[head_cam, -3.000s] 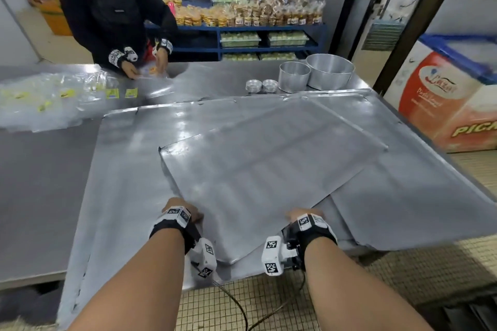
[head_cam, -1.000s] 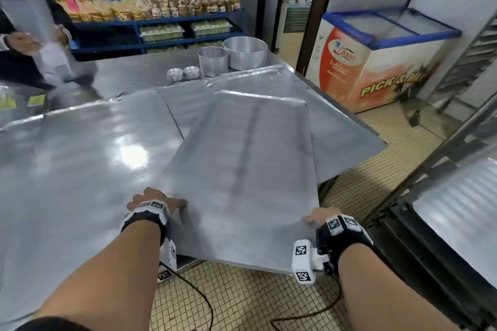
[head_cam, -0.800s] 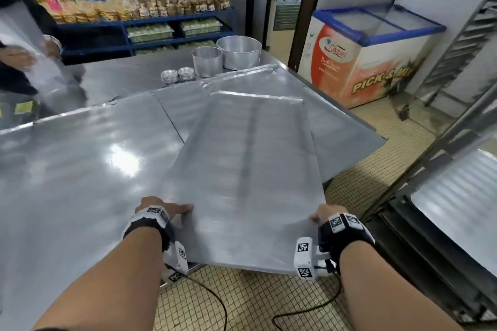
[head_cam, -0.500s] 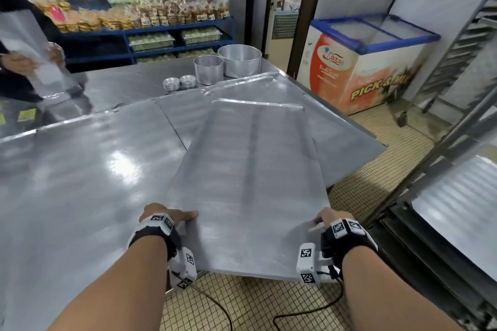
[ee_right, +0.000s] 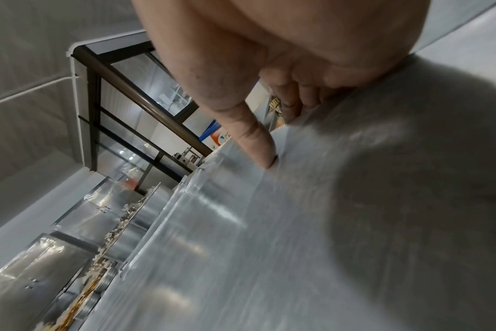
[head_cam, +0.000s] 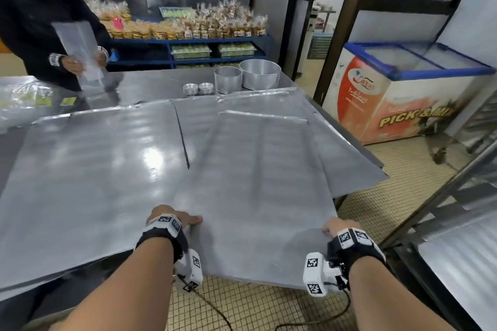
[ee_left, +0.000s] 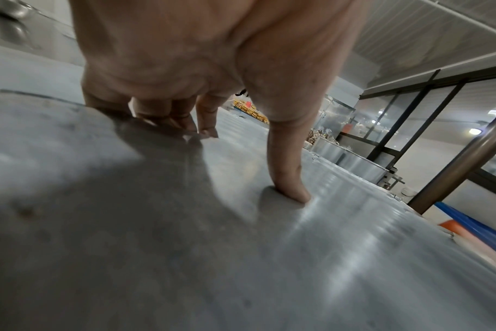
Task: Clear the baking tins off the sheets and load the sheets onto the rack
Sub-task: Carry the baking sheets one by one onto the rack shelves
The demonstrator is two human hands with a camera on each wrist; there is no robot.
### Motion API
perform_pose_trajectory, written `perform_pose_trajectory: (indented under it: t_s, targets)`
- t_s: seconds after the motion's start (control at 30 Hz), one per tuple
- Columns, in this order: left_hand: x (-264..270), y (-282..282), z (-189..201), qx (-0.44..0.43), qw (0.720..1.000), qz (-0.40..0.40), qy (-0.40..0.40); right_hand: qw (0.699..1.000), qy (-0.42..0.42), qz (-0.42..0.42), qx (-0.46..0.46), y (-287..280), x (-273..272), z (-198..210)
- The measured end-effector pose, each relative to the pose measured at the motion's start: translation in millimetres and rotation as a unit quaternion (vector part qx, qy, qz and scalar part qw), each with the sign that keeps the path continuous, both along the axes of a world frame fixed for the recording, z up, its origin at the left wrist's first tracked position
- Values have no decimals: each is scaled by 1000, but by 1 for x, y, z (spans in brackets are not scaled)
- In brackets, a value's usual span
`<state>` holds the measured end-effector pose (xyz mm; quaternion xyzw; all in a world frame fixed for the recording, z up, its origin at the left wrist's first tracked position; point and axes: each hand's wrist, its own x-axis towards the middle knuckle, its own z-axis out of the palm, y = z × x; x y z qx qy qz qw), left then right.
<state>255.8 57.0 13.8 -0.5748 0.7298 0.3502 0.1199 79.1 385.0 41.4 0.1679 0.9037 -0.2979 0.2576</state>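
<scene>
I hold a long grey baking sheet by its near corners, and its near end juts past the table edge. My left hand grips the left corner. In the left wrist view its thumb presses on top of the sheet while the fingers curl over the edge. My right hand grips the right corner the same way, thumb on top of the sheet. Two round tins and small fluted tins stand on the table beyond the sheets.
A second sheet lies at my left and a third lies partly under the held one. The metal rack stands at my right with a sheet on it. A chest freezer stands beyond. A person handles bags at the far left.
The sheet has swung from lying askew to pointing straight away from me, with its near end off the table. Both hands keep their hold on the corners.
</scene>
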Motion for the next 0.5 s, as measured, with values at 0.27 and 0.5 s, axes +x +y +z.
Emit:
perform_pose_trajectory:
  t_s: [0.27,0.5]
  targets:
    - [-33,69,7,-12,999,34,-18,997,21,50,-60,49,-47,11]
    - [-73,87,5,-33,997,0,-68,995,10,55,-78,71,-90,25]
